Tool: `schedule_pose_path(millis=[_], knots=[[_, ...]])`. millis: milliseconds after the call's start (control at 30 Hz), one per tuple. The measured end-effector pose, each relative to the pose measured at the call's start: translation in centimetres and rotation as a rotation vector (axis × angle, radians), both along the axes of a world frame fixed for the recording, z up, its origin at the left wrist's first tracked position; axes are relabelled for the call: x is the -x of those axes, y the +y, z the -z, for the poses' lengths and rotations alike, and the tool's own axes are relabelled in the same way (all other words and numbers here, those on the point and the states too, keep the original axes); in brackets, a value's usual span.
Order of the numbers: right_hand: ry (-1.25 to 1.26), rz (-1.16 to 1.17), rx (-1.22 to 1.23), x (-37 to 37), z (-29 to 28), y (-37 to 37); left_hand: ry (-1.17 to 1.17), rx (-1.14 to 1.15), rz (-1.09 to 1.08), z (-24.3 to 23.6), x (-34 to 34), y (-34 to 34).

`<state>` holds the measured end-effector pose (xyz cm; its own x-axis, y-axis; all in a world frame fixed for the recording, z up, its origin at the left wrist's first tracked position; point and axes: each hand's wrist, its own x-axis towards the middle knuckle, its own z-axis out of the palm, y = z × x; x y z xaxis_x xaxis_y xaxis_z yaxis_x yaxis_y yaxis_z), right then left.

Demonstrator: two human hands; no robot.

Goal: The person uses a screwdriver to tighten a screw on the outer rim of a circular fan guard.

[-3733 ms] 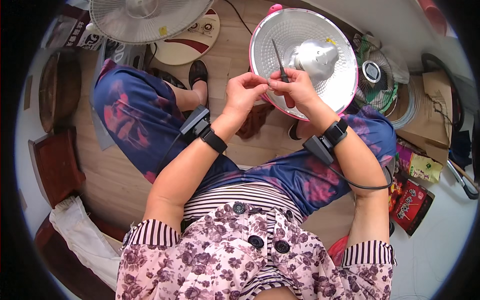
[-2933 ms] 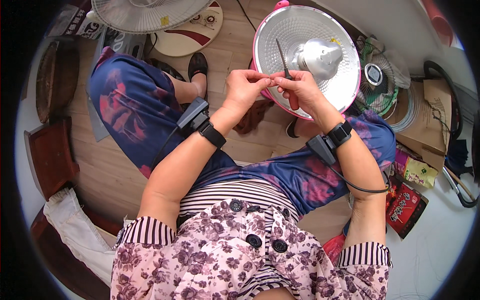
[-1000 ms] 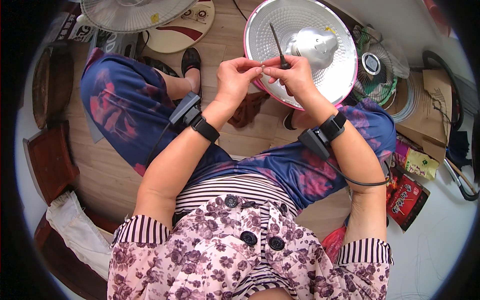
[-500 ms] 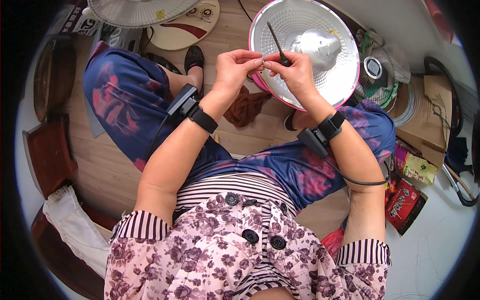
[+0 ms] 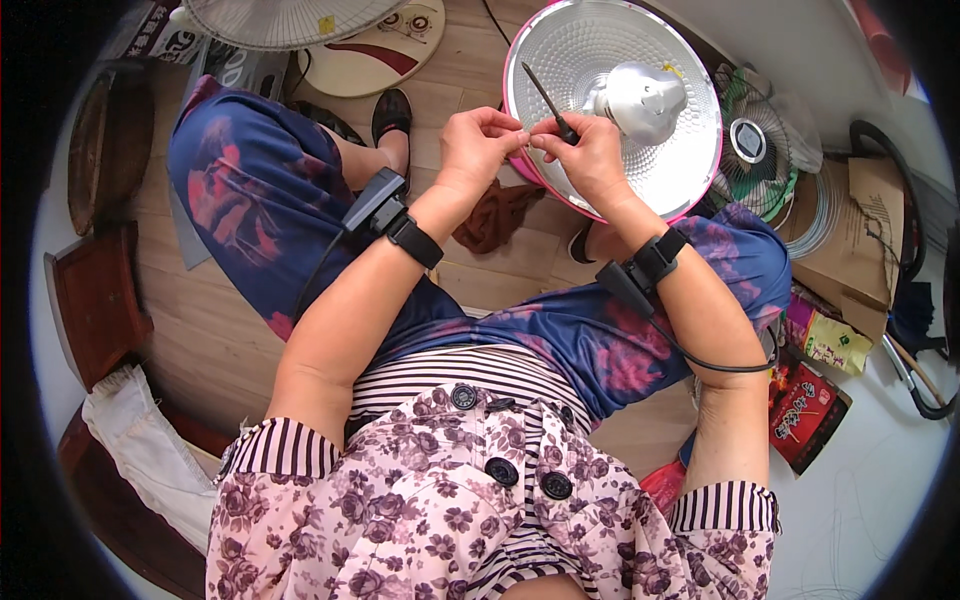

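Note:
A screwdriver (image 5: pixel 548 97) with a dark handle is held in my right hand (image 5: pixel 592 158), its shaft slanting up and to the left. The thumb and forefinger of that hand also meet the fingertips of my left hand (image 5: pixel 474 150). Between the left fingertips there is a pinch on something too small to make out. Just beyond both hands stands a round heater dish (image 5: pixel 560 52), silver and dimpled inside, with a pink rim. A silver domed cover (image 5: pixel 648 105) sits at its middle. The screwdriver's shaft crosses in front of the dish.
A white fan cage (image 5: pixel 290 20) and a round white base (image 5: pixel 420 35) lie at the far left. On the right are another fan (image 5: pixel 747 140), cardboard (image 5: pixel 840 260) and a red box (image 5: pixel 808 410). A brown cloth (image 5: pixel 495 217) lies on the floor between my legs.
Both hands have shifted slightly to the right and closer to me, fingertips still together. The screwdriver has tilted further left, and its tip sits lower.

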<state>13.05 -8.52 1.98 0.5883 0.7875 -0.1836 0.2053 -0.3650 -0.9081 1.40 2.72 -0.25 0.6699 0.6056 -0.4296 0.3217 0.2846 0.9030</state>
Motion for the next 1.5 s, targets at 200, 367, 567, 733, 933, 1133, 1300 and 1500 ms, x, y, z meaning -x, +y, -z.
schedule_pose_path(millis=[200, 367, 567, 733, 933, 1133, 1300, 1500], knots=[[-0.142, -0.049, 0.05, 0.1, 0.6, -0.1, 0.1, -0.294, 0.012, 2.0, 0.0, -0.9], [-0.296, -0.105, 0.06, 0.1, 1.0, -0.2, 0.144, -0.043, -0.11, 1.2, -0.1, -1.9], [-0.51, -0.193, 0.01, 0.1, 1.0, -0.1, 0.163, 0.302, -0.139, 1.2, 0.0, -1.8], [-0.539, -0.209, 0.007, -0.1, 1.4, 0.0, 0.088, 0.373, 0.035, 1.3, 0.1, -1.7], [-0.521, -0.241, 0.0, -0.3, 1.1, 0.3, 0.047, 0.441, -0.015, 1.6, 0.2, -1.9], [-0.141, -0.153, 0.134, -1.0, 1.7, 0.5, -0.056, 0.548, -0.053, 1.8, 0.5, -1.8], [-0.074, -0.138, 0.103, -1.3, 2.3, 0.4, -0.086, 0.533, -0.114, 1.4, 0.8, -2.4], [0.13, -0.092, 0.095, -1.5, 2.6, 0.3, -0.075, 0.528, -0.144, 1.7, 0.6, -2.2]])
